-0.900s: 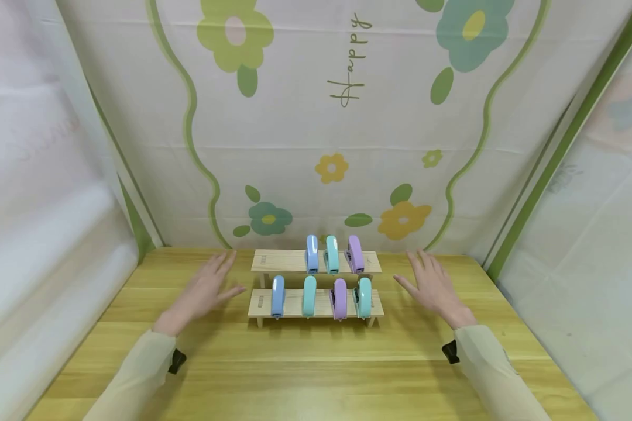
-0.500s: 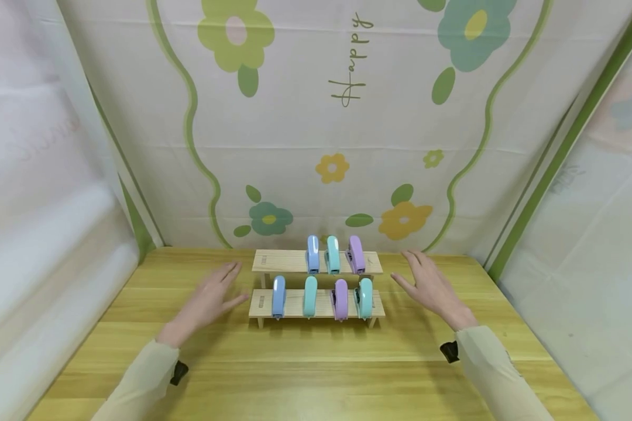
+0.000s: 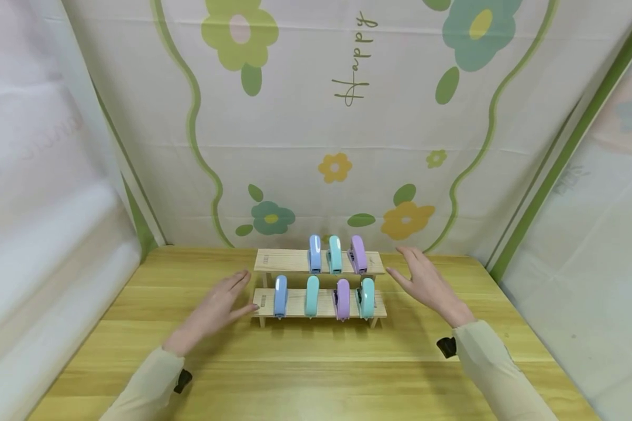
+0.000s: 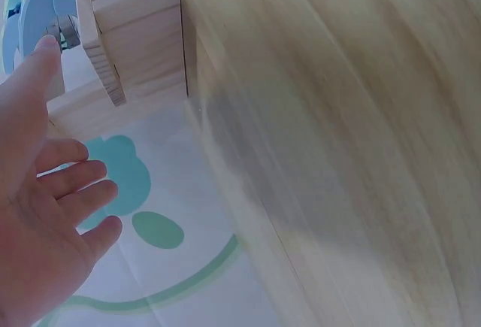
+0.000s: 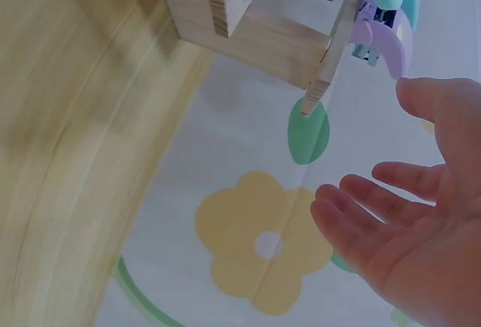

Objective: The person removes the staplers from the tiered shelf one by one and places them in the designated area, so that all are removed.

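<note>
Head view: The front stand (image 3: pixel 296 299) and rear stand (image 3: pixel 283 260) sit parallel on the table (image 3: pixel 316 377). The front stand carries, left to right, a blue stapler (image 3: pixel 280 296), a teal stapler (image 3: pixel 312 296), a purple stapler (image 3: pixel 342 299) and a second teal stapler (image 3: pixel 367 297). The rear stand carries another blue stapler (image 3: pixel 315 254), a third teal stapler (image 3: pixel 335 255) and another purple stapler (image 3: pixel 359 255). All point front to back, presumably so each can be gripped from its sides. The left hand (image 3: pixel 220 307) and right hand (image 3: pixel 424 279) flank the stands, thumbs spread from extended fingers, both holding nothing. This position likely keeps both rows visible.

Left wrist view: The thumb overlaps a stapler on the front stand; contact cannot be confirmed. The other fingers are slightly parted and gently bent.

Right wrist view: The thumb tip appears just beside the rear purple stapler; the palm is bare.
</note>
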`<state>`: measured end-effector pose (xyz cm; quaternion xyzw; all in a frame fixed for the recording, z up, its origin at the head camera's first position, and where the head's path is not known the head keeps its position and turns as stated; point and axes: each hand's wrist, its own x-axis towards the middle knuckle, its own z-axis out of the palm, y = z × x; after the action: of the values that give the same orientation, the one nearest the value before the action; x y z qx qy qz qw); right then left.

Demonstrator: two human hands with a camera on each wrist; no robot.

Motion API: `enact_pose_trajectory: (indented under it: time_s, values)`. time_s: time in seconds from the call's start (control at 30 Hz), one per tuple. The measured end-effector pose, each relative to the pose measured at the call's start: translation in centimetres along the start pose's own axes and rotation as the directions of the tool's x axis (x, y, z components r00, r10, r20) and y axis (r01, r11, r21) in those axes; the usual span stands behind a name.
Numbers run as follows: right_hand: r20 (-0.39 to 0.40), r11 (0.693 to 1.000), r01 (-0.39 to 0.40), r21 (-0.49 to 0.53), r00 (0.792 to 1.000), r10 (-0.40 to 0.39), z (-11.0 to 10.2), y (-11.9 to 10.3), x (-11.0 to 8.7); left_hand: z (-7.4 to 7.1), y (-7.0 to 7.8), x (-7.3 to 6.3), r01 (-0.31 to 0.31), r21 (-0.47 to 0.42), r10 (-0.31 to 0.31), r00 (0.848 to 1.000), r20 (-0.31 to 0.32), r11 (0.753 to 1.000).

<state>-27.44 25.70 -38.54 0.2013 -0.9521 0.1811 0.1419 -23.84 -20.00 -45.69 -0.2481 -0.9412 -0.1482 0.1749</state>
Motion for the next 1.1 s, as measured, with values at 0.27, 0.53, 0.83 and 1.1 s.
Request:
enact_pose_trajectory:
  time_s: [0.27, 0.53, 0.83, 1.1]
  values:
    - [0.010, 0.999, 0.001, 0.034, 1.000, -0.001, -0.1, -0.7, 0.3, 0.3, 0.5, -0.2, -0.036, 0.013, 0.036, 0.999, -0.019, 0.999]
    - [-0.006, 0.997, 0.041, 0.064, 0.999, -0.041, -0.3, -1.7, 0.9, 0.8, 0.7, -0.5, -0.067, 0.015, 0.068, 0.997, -0.029, 0.998]
    - [0.016, 0.991, 0.062, 0.118, 0.998, -0.064, -0.1, -2.6, 1.7, 1.3, 0.9, -0.7, -0.080, 0.004, 0.080, 0.996, -0.044, 0.997]
    - [0.029, 0.982, 0.058, 0.180, 0.998, -0.064, 0.3, -3.2, 2.5, 1.5, 1.1, -0.7, -0.104, 0.007, 0.104, 0.994, -0.035, 0.995]
